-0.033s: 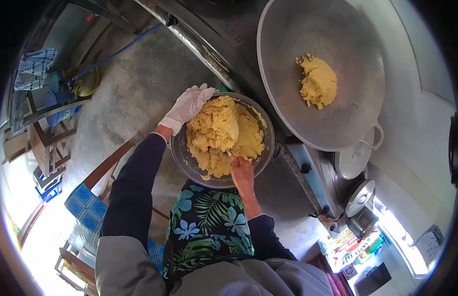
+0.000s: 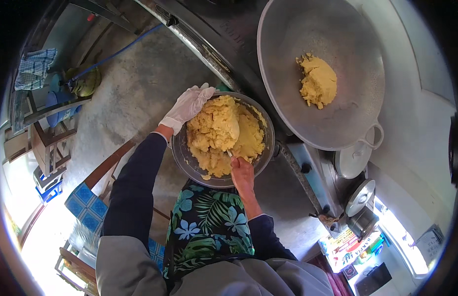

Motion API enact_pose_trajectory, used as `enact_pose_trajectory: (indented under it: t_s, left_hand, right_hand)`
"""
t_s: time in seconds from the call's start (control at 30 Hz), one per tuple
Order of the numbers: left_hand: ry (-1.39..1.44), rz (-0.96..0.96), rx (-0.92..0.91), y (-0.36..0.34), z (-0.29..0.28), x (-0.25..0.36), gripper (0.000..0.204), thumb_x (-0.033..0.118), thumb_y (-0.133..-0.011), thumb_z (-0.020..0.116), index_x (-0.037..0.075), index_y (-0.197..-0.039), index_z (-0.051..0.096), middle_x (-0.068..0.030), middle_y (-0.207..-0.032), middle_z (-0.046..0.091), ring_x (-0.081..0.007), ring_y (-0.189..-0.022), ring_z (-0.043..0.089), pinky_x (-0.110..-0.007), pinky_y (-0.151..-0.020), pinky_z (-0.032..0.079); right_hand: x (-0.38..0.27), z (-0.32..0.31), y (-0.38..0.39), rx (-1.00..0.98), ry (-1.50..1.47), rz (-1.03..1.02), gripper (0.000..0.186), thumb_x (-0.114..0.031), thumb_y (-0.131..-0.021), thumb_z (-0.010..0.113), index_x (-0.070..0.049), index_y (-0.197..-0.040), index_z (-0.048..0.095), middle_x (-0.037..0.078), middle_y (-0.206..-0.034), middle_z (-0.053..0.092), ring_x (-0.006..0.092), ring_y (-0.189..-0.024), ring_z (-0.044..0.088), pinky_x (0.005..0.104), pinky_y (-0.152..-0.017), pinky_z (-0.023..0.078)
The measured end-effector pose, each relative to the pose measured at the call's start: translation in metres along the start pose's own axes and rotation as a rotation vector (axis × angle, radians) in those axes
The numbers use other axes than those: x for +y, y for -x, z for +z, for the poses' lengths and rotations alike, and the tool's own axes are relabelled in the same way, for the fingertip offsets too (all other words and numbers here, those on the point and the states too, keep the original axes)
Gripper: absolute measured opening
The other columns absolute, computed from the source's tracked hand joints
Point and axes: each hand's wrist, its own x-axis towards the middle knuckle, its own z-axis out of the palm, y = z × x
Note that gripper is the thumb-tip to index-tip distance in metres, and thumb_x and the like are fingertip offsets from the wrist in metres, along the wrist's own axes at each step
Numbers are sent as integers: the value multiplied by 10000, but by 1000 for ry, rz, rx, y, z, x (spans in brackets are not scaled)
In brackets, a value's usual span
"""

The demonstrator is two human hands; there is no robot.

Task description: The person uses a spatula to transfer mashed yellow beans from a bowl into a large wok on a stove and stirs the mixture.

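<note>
A round metal bowl (image 2: pixel 185 159) full of yellow mashed paste (image 2: pixel 248 140) is in front of my chest. My left hand (image 2: pixel 187 106), in a white glove, grips the bowl's far left rim and touches the paste. My right hand (image 2: pixel 242 175), bare, is closed on the thin metal handle of a spoon (image 2: pixel 229 153). The spoon's end is buried under a raised lump of paste (image 2: pixel 216 123). Up right, a large metal wok (image 2: pixel 337 29) holds a smaller lump of the same yellow paste (image 2: pixel 318 81).
The wok sits on a steel stove counter (image 2: pixel 308 182) with two metal lids (image 2: pixel 352 160) beside it. A blue hose (image 2: pixel 123 49) runs over the concrete floor. Wooden stools (image 2: pixel 46 143) stand at left, and colourful packets (image 2: pixel 347 244) lie lower right.
</note>
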Motion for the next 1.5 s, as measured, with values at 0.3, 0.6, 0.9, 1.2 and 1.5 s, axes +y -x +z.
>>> enact_pose_trajectory:
  t_s: [0.3,0.6,0.9,1.2,1.5]
  left_hand:
    - [17,-4,32,0,-2,2,696,614,-897,328,-1,-1059,611,-206,-931,605,-318,-897,526,-370,-836,379]
    - [62,-2,314,22,2,3,642,555,-912,359,-6,-1130,582,-191,-1081,600,-343,-1037,524,-370,-939,361]
    - [376,-139,389,78,0,31,710,605,-886,395,-12,-1202,548,-157,-1104,617,-205,-1063,545,-287,-923,380]
    - [444,-217,373,91,1,35,734,601,-888,396,-38,-1231,510,-184,-1247,539,-246,-1198,476,-303,-1003,325]
    - [146,-189,426,97,5,48,680,560,-913,369,-3,-1281,463,-232,-1292,473,-338,-1243,422,-347,-1020,321]
  right_hand:
    - [17,-4,38,171,87,-135,289,-320,-922,469,-57,-835,550,214,-673,594,416,-662,583,506,-600,451]
    - [40,-38,89,192,255,-199,291,-330,-917,478,-66,-800,516,216,-611,577,420,-626,591,518,-570,457]
    - [43,-81,133,195,324,-261,285,-334,-905,504,-65,-810,513,213,-583,565,416,-577,584,510,-523,453]
    - [14,-145,168,72,192,-323,264,-310,-885,549,-57,-812,537,217,-609,558,418,-619,578,503,-532,425]
    - [-19,-289,174,-4,34,-240,291,-302,-893,549,-21,-815,559,171,-585,503,309,-510,468,408,-512,376]
